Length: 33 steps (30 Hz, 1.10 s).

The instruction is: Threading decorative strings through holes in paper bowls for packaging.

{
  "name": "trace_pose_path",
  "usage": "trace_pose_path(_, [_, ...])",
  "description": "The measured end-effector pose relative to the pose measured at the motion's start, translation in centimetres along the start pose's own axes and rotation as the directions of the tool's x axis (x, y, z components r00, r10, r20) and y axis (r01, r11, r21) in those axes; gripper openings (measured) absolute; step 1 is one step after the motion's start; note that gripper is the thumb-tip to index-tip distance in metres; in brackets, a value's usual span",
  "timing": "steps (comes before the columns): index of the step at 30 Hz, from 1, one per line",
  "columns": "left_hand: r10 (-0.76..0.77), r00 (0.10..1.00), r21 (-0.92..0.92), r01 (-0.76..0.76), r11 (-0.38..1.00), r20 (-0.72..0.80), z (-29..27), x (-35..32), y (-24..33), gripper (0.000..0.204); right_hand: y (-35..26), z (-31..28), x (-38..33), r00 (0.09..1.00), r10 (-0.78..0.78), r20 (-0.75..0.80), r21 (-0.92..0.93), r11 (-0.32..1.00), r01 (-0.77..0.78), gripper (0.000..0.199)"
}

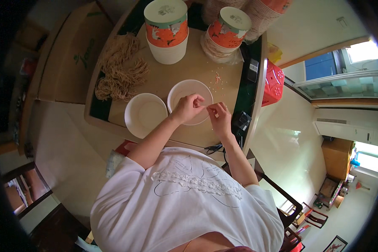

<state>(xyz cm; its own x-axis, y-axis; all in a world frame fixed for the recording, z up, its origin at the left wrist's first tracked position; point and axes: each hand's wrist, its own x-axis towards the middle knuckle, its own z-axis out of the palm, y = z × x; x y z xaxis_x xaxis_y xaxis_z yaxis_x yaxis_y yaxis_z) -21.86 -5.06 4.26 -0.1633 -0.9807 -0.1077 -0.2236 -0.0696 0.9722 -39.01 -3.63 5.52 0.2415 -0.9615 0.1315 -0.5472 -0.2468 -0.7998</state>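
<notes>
My left hand (189,109) is over a white round tub (176,90), its fingers pinched close together. Just right of it, at the tub's right rim, my right hand (219,118) pinches too, its fingertips almost meeting the left ones. Whatever lies between the fingertips is too small to make out. A second white tub (132,117) stands to the left, its open top facing up and partly beneath my left forearm. Beyond the tubs, a loose tangle of beige cords (124,71) lies on the table's left side.
Tall stacks of white tubs, topped with orange and green printed ones (167,35) (227,33), stand at the back. Tiny pale and orange bits (217,82) are scattered to the right. A small black device (242,120) and cables sit near the right edge. A red stool (273,84) stands beyond.
</notes>
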Motion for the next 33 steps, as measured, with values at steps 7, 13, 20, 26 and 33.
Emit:
trace_pose_path(7, [0.356,0.913,0.617,-0.399,0.679,0.199,-0.6,3.0,2.4,0.015,1.3,0.9,-0.6,0.98,0.061,-0.192,0.077,0.996,-0.046,0.005])
trace_pose_path(13, [0.196,0.905,0.609,-0.402,0.684,0.377,1.0,6.4,0.8,0.013,3.6,0.8,0.2,0.947,0.25,-0.2,0.27,0.943,-0.192,0.003])
trace_pose_path(20, [-0.056,0.984,0.314,0.0,0.949,0.17,3.2,5.3,0.0,0.015,3.7,-0.1,-0.3,0.941,0.31,-0.138,0.197,0.939,-0.28,0.006])
trace_pose_path(26, [-0.12,0.993,-0.159,0.117,0.98,-0.007,4.1,6.5,-2.9,0.014,3.6,0.5,-1.5,0.938,0.345,-0.023,0.242,0.913,-0.329,0.005])
trace_pose_path(33, [-0.37,0.929,-0.622,0.279,0.732,-0.019,3.8,7.7,-4.2,0.011,2.5,1.2,-1.7,0.931,0.364,-0.031,0.206,0.914,-0.351,0.008])
